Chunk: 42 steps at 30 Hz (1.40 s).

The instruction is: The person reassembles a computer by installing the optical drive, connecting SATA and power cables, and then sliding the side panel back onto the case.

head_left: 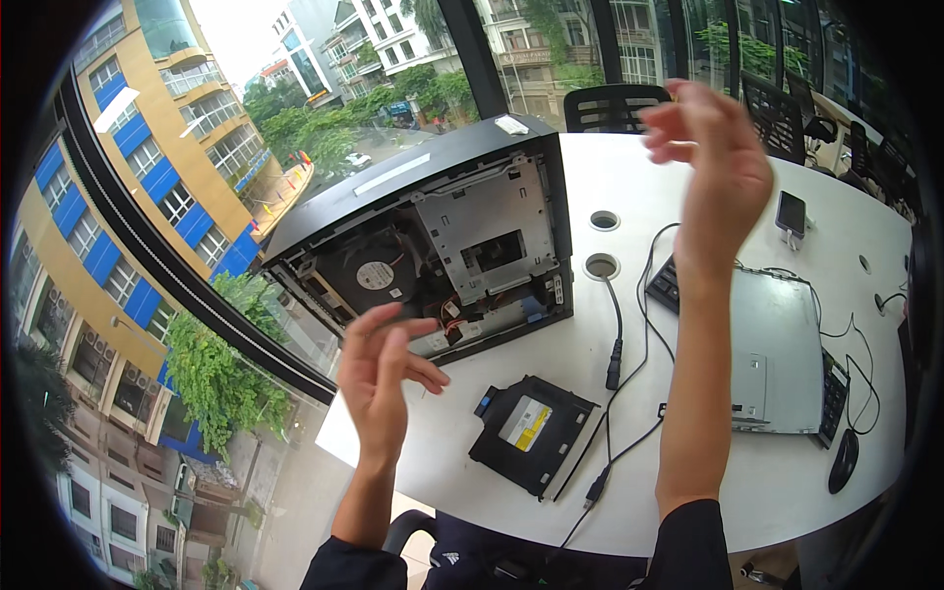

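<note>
My left hand [379, 379] open, empty, near opened computer case [482, 211] standing on worktop [433, 462]. Right hand [723, 162] raised, fingers part-curled; can't tell if gripping anything. Careless reach could snag exposed wires [450, 313]; knock could topple case onto black drive [521, 430].

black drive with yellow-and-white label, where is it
In the head view, the black drive lies on the white table, lower centre, below the open computer case.

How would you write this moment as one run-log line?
Left hand: open, before PC case | Right hand: raised, grip unclear | PC case: open | Drive: on table | Panel: over keyboard
</note>
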Each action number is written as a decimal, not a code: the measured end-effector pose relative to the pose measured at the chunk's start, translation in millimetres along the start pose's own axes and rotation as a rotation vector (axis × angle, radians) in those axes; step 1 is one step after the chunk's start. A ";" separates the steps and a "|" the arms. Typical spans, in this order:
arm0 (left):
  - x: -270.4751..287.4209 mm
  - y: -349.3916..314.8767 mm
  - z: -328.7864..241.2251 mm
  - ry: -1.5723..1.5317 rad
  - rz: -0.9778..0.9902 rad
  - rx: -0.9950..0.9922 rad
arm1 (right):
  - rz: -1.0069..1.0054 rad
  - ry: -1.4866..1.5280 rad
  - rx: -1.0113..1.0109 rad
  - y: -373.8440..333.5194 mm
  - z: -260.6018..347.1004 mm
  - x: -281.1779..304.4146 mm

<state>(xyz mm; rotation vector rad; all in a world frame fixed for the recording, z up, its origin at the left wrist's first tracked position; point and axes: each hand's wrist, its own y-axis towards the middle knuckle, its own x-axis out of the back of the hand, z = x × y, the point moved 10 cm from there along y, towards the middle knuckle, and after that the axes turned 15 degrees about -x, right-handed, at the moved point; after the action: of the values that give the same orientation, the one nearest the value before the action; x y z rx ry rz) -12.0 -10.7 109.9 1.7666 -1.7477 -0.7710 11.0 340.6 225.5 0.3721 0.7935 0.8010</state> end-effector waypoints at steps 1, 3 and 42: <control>4.9 8.2 -35.5 0.071 -0.040 -0.208 | -0.074 0.000 0.131 -1.0 21.6 17.5; 16.0 12.5 -99.6 0.158 -0.121 -0.584 | -0.137 0.059 0.234 -7.4 49.9 40.9; -46.4 116.4 -62.7 1.074 0.260 -0.795 | 0.297 -0.766 0.637 -67.2 -53.4 -94.5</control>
<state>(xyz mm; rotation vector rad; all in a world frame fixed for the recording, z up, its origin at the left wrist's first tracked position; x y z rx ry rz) -47.8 32.0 238.4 1.0169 -0.7382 -0.2204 -37.0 225.6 197.9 1.3020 0.2424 0.5838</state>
